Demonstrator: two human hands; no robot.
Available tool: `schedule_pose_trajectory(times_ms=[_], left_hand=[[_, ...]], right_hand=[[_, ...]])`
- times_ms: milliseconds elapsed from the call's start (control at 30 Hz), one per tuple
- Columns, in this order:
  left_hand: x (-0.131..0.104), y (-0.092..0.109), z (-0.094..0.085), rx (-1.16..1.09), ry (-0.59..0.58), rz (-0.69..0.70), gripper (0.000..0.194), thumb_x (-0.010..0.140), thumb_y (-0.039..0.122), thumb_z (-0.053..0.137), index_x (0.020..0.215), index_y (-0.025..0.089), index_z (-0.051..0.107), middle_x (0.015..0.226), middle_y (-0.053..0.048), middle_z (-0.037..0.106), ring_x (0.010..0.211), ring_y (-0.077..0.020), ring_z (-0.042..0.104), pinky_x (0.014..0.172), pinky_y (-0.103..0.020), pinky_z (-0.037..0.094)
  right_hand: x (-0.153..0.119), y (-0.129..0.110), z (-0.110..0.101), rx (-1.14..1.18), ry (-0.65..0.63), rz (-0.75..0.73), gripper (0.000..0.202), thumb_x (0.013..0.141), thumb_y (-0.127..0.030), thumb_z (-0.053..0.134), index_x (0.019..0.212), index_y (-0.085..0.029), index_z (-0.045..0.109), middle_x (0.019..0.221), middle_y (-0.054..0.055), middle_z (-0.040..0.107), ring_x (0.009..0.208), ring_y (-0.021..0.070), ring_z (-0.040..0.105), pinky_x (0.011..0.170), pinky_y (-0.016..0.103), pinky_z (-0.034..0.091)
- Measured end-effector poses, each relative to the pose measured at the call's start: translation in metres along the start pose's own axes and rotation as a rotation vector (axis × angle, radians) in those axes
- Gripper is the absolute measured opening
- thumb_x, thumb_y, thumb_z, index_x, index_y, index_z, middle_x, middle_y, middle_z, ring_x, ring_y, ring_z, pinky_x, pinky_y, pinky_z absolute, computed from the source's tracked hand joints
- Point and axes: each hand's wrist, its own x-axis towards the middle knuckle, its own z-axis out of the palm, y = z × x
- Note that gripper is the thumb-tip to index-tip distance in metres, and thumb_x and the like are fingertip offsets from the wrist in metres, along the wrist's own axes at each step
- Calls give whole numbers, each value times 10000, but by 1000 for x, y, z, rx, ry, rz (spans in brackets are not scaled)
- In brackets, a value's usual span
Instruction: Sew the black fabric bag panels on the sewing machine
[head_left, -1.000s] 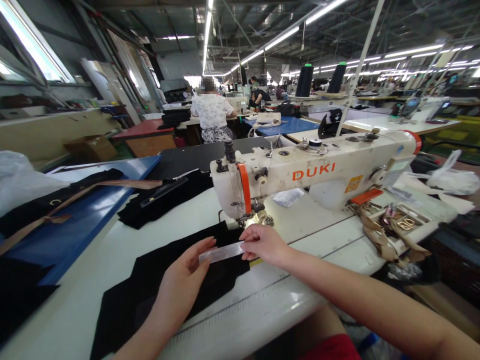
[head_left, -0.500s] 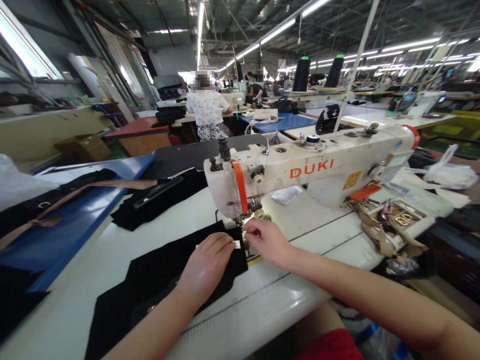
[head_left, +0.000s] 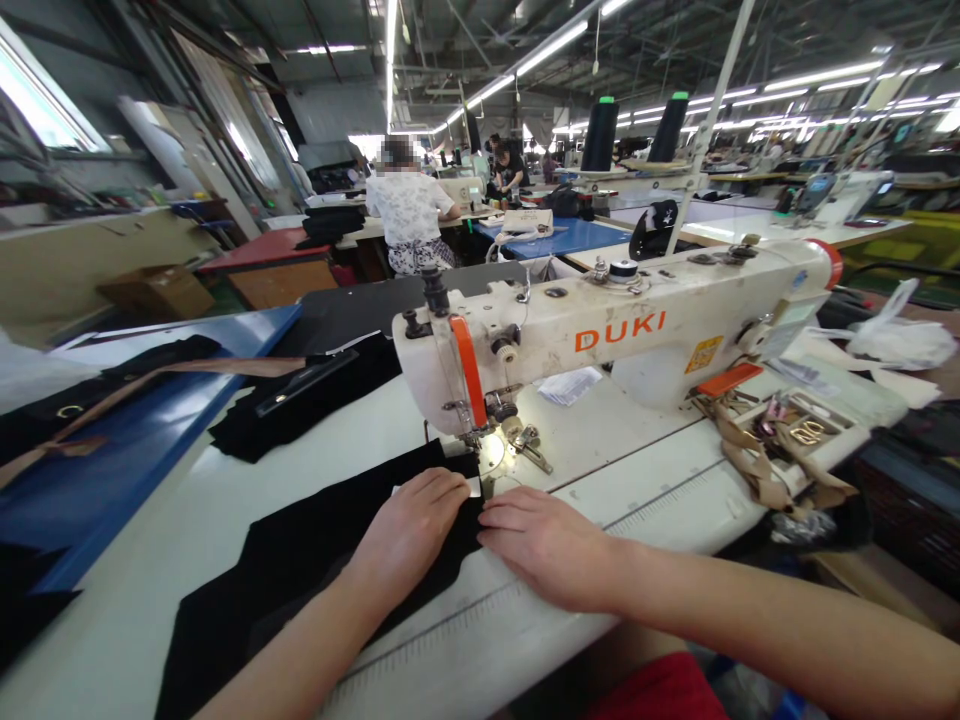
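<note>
Black fabric (head_left: 300, 530) lies on the white bed of a sewing machine (head_left: 622, 330), its right end close to the needle area. On top of it rests my left hand (head_left: 412, 515), fingers together and pressed down, with a small white piece (head_left: 474, 487) showing at the fingertips. Just right of the fabric edge, my right hand (head_left: 544, 540) is palm down, its fingers close together and the tips at the edge. Whether those fingertips pinch the cloth is hidden. The round metal plate (head_left: 491, 452) beside the presser foot is lit.
Black pieces (head_left: 300, 395) lie behind on the left, near a blue surface (head_left: 165, 430) with a tan strap. A tray (head_left: 817, 440) of metal rings sits at the right. A person (head_left: 409, 215) works beyond the machine.
My right hand has moved from beside the needle toward me, down to the fabric's right edge, uncovering the metal plate. My left hand stays on the cloth.
</note>
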Motion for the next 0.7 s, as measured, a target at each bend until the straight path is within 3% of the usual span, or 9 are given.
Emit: schedule_pose_trajectory(times_ms=[533,700], left_hand=[[-3,2,3,56,-10,37,306,919,76,381,979,133,675,946,-91,713,916,-218,657,859,-362,550],[-2,2,4,95,-24,21,319,917,79,374,976,135,682,958,-96,713,911,-217,663,849,-355,557]], right_hand=[[0,-1,-5,41,-20,10,239,948,-160,475,1072,-109,673,1154,118,657,1092,206,558,1010,335,412],[8,9,-11,51,-19,52,223,943,-165,474,1029,-139,678,1038,97,680,1001,190,580,945,329,435]])
